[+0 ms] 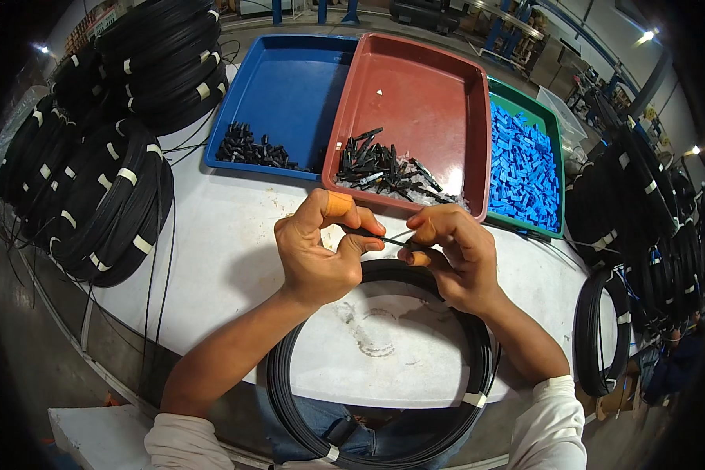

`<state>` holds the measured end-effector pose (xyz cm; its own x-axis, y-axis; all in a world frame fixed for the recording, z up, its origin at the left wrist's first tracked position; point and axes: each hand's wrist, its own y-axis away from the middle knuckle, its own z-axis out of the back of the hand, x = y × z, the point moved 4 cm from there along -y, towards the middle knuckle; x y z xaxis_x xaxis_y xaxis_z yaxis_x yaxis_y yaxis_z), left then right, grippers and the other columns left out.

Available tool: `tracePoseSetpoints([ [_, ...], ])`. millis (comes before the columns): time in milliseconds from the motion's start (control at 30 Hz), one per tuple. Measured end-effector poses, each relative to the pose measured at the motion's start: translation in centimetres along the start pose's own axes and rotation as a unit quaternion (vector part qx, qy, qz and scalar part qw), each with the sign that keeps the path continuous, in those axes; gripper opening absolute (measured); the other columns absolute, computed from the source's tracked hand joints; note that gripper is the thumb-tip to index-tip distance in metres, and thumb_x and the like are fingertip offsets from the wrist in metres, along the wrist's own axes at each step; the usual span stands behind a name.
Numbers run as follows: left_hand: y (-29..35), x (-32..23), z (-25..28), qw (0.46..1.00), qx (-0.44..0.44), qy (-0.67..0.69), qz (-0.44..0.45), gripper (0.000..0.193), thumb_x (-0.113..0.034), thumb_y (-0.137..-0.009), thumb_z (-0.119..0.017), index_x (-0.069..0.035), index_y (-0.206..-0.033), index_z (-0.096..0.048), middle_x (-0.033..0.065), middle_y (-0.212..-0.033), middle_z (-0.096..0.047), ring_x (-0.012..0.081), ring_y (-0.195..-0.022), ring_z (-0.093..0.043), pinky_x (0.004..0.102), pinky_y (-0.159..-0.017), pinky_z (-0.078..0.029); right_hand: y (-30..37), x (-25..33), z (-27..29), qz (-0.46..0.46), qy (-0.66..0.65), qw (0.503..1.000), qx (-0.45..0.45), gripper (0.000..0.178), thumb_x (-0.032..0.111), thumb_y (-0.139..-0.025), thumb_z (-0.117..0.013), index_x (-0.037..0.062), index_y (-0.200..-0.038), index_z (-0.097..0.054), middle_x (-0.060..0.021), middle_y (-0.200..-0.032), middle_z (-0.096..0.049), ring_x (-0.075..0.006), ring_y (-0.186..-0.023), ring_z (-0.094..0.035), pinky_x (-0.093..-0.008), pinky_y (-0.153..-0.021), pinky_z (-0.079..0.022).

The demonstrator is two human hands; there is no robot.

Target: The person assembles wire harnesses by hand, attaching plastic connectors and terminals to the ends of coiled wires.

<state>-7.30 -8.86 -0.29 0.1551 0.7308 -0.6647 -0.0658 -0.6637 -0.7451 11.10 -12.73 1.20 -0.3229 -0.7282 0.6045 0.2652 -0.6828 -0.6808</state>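
Above the near side of the white table, my left hand [319, 247] pinches a thin black cable [393, 240] between thumb and fingers. My right hand [458, 254] is closed on the same cable a short way to the right. A thin pale strand [402, 235] shows between the two hands; what it belongs to is unclear. Orange tape wraps some fingertips and one left finger. Below the hands, a large coil of black cable [280, 368], bound with white tape, partly rests on the table and overhangs its front edge toward my lap.
Beyond my hands stand a blue tray [290, 74] with small black parts, a red tray [423, 78] with black pieces and clear bits, and a green tray [560, 149] full of blue pieces. Stacked black cable coils [94, 204] crowd the left; more coils [627, 204] stand right.
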Motion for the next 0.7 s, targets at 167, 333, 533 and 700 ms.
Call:
tracePoseSetpoints([
  [167, 0.1, -0.2, -0.3, 1.000, 0.009, 0.004, 0.029, 0.045, 0.021, -0.070, -0.066, -0.005, -0.094, -0.037, 0.0144, -0.076, -0.066, 0.0184, -0.075, -0.071, 0.0260, -0.066, -0.061, -0.1, 1.4, -0.1, 0.037, 0.092, 0.995, -0.016, 0.026, -0.008, -0.073, -0.078, 0.0003, -0.093, -0.064, -0.0131, -0.094, -0.068, -0.0246, -0.086, -0.069, -0.0333, -0.072, -0.055],
  [333, 0.5, 0.2, -0.6, 0.998, 0.010, 0.016, 0.053, 0.037, 0.018, -0.072, -0.067, -0.003, -0.090, -0.043, 0.0080, -0.075, -0.067, 0.0216, -0.079, -0.075, 0.0285, -0.067, -0.060, 0.2, 2.1, -0.9, 0.072, 0.126, 0.988, -0.047, 0.028, -0.014, -0.068, -0.074, 0.0000, -0.091, -0.065, -0.0132, -0.085, -0.071, -0.0268, -0.073, -0.071, -0.0332, -0.062, -0.055],
  [533, 0.1, -0.5, -1.0, 0.992, 0.044, -0.059, 0.105, 0.038, 0.012, -0.069, -0.077, 0.003, -0.098, -0.054, 0.0060, -0.082, -0.072, 0.0191, -0.079, -0.076, 0.0262, -0.066, -0.059, 0.2, 2.7, -0.1, 0.156, 0.184, 0.970, -0.037, 0.028, -0.014, -0.060, -0.069, -0.0001, -0.085, -0.066, -0.0149, -0.084, -0.072, -0.0267, -0.069, -0.071, -0.0326, -0.059, -0.056],
  [700, 0.2, -1.5, -1.3, 0.986, 0.104, -0.128, -0.022, 0.038, 0.012, -0.071, -0.076, 0.006, -0.104, -0.061, 0.0100, -0.095, -0.075, 0.0210, -0.082, -0.076, 0.0281, -0.070, -0.061, 0.2, 1.6, 0.1, -0.045, 0.055, 0.997, 0.008, 0.018, -0.015, -0.067, -0.067, -0.0024, -0.079, -0.063, -0.0138, -0.078, -0.071, -0.0214, -0.069, -0.070, -0.0313, -0.062, -0.056],
])
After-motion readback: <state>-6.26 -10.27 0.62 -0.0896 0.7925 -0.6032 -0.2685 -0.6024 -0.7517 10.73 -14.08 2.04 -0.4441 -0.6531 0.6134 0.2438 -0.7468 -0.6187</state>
